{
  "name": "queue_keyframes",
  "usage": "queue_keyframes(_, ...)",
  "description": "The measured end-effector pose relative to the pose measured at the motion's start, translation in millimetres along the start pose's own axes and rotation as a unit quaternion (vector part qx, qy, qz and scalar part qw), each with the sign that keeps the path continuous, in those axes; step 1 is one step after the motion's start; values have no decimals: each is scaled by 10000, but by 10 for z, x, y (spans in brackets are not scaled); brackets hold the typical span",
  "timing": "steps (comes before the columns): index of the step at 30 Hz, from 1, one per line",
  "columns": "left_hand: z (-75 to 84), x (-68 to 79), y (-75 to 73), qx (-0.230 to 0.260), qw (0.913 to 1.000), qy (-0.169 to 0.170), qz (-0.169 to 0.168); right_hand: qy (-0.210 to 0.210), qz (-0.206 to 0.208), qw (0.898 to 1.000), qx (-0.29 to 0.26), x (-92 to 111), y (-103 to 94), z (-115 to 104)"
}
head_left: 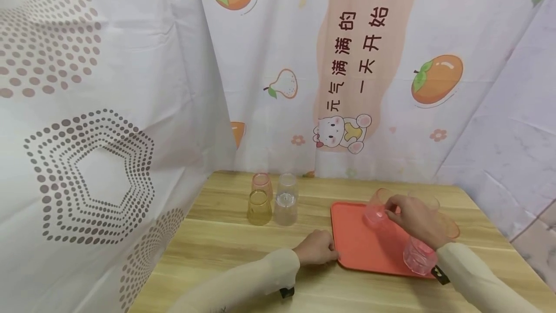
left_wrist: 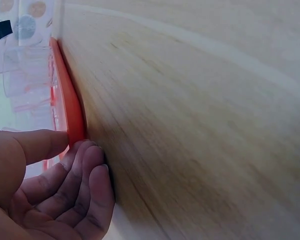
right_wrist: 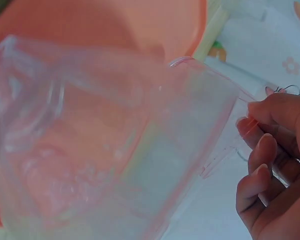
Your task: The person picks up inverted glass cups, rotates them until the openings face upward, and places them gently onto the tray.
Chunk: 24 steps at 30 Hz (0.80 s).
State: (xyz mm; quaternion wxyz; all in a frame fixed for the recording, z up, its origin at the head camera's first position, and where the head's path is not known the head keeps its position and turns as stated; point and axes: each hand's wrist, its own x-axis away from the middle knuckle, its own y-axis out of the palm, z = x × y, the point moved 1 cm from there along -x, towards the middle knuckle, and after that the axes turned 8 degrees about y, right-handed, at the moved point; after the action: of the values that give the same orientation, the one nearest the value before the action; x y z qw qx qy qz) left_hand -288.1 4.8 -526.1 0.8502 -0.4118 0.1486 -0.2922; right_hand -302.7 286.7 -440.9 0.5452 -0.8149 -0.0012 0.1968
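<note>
Fingers (left_wrist: 99, 187) are curled on both sides, and both lots have hold of something, so going left to right: way out past the left fingers hangs a white sheet (head_left: 104, 175) with brown dots. Nearer, but farther back than those fingers and a bit left, four tumblers sit bunched on the wood-look table (head_left: 230, 243): a pink tumbler (head_left: 262, 185) behind a yellow tumbler (head_left: 259, 209), and beside them a back clear tumbler (head_left: 287, 183) and a front clear tumbler (head_left: 285, 210).

Next up, the left hand (head_left: 316, 248). Basically no gap: thumb one side, bent fingers the other, pinching the rim of the red tray (head_left: 369, 252) by its near left corner. The tray stretches right from there, lying under the right fingers too.

Right at the tips of the right hand (head_left: 412, 216) is a pink-tinted cup (head_left: 375, 209), over the back part of the tray. Thumb and forefinger look pinched on its rim, other fingers loosely bent. Can't tell if its base touches the tray.

Behind those fingers, slightly right, there's a pale clear cup (head_left: 430, 200), partly hidden. Closer in, below the right wrist, a faceted clear cup (head_left: 419, 258) is at the tray's near right corner. Farthest right of the fingers, an amber cup (head_left: 451, 226) peeks out past the hand.
</note>
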Motion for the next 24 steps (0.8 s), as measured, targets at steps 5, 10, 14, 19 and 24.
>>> queue_keyframes(5, 14, 7, 12, -172, 9998, 3, 56, 38, -18, 9990, 442, -57, -35, 101)
queue_keyframes(10, 38, 12, 11, -274, 9996, -45, 109, 151, -38, 9974, 709, -109, -40, 202)
queue_keyframes(14, 42, 19, 23, -295, 9995, -78, 97, 207, -171, 9958, 871, -132, -26, 253)
queue_keyframes(19, 30, 17, 33, -451, 9989, -54, 121, 151, -244, 9945, 1007, -142, -6, 254)
queue_keyframes(24, 32, 25, 34, -552, 9984, 18, 134, 35, -166, 9947, 1015, -120, -13, 224)
